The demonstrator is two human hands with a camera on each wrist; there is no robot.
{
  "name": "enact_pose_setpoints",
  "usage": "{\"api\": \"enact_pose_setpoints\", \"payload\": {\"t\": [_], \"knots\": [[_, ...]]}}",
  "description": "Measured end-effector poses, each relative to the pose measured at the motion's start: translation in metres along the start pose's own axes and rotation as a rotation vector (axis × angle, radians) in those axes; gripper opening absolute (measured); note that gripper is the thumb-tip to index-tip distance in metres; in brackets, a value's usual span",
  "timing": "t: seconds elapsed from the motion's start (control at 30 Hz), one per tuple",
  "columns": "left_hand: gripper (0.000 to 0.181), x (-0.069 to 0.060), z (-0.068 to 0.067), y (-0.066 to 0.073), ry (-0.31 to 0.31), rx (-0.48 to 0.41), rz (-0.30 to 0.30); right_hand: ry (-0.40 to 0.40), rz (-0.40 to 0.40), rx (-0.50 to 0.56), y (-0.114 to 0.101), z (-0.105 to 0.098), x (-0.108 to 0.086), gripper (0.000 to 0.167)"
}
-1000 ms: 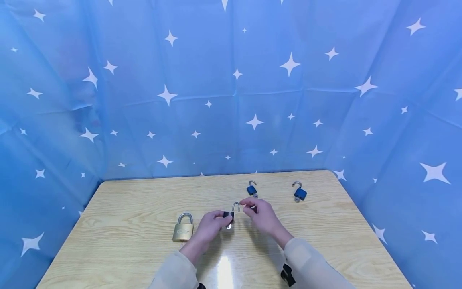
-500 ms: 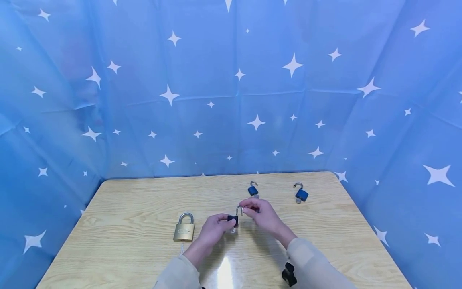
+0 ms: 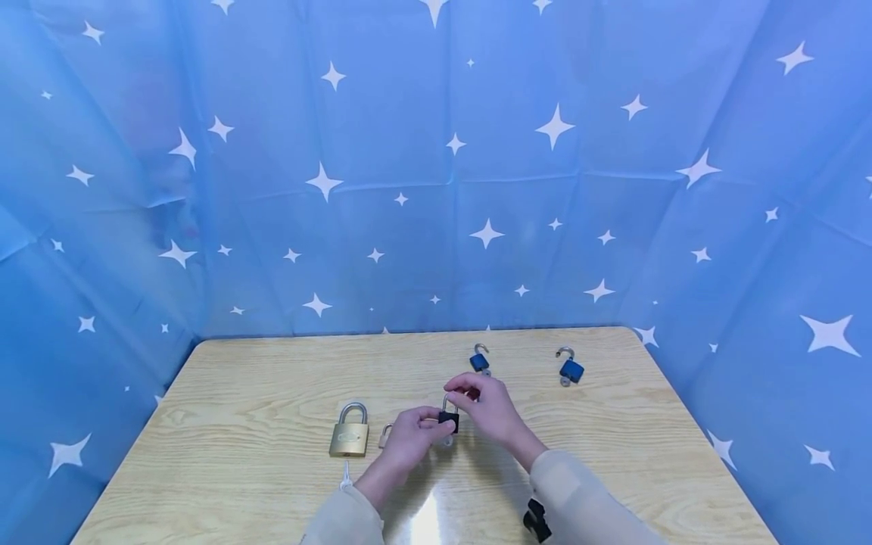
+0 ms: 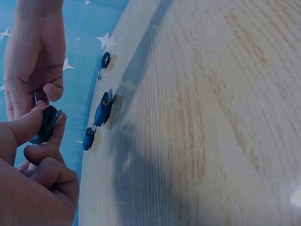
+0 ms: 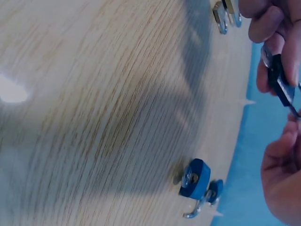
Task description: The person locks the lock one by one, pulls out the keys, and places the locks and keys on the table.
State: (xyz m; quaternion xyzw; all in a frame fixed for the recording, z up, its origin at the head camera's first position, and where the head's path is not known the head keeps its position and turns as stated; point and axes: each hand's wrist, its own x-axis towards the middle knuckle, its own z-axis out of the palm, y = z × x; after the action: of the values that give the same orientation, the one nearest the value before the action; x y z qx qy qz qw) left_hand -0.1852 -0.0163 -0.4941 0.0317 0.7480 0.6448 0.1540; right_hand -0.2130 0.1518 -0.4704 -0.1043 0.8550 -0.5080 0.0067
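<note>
Above the middle of the table, my left hand [image 3: 412, 437] pinches the body of a small black padlock [image 3: 449, 421] between thumb and fingers. A key [image 4: 56, 118] sits in the underside of the padlock, as the left wrist view shows. My right hand [image 3: 492, 412] holds the padlock's metal shackle [image 3: 445, 403] from above with thumb and forefinger. Both shackle legs stand over the body; whether the free leg is in its hole I cannot tell. Behind the left hand a small brass padlock [image 3: 384, 439] is partly hidden.
A large brass padlock [image 3: 349, 439] stands left of my left hand, with a loose key [image 3: 346, 475] before it. Two blue padlocks with raised shackles, one nearer the middle [image 3: 480, 362] and one further right [image 3: 571, 370], lie at the back. A starry blue curtain [image 3: 409, 227] hangs behind the table.
My left hand has brought the black padlock right, to my right hand, whose fingers now hold the shackle. The shackle, earlier sticking out to the right, now stands over the body.
</note>
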Motion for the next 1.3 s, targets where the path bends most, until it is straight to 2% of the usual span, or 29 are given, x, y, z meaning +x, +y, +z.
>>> {"api": "enact_pose_setpoints", "payload": {"t": [0.17, 0.47, 0.77, 0.9, 1.1, 1.3], "knots": [[0.035, -0.003, 0.002, 0.000, 0.004, -0.008, -0.009, 0.045, 0.030, -0.030, -0.001, 0.004, 0.000, 0.006], [0.030, -0.005, 0.004, -0.004, 0.007, 0.019, -0.012, 0.045, 0.022, -0.100, -0.005, 0.006, -0.004, 0.009], [0.030, -0.004, 0.007, -0.008, 0.047, 0.024, 0.010, 0.031, 0.025, -0.106, -0.008, 0.006, -0.004, 0.005], [0.027, -0.003, 0.008, -0.007, 0.063, 0.038, 0.017, 0.047, 0.010, -0.126, -0.008, 0.006, -0.004, 0.009], [0.025, -0.004, 0.009, -0.006, 0.084, 0.006, 0.014, 0.107, -0.049, -0.265, -0.011, 0.009, -0.004, 0.017], [0.025, -0.006, 0.010, -0.004, 0.105, -0.021, 0.001, 0.139, -0.108, -0.425, -0.014, 0.012, -0.007, 0.016]]}}
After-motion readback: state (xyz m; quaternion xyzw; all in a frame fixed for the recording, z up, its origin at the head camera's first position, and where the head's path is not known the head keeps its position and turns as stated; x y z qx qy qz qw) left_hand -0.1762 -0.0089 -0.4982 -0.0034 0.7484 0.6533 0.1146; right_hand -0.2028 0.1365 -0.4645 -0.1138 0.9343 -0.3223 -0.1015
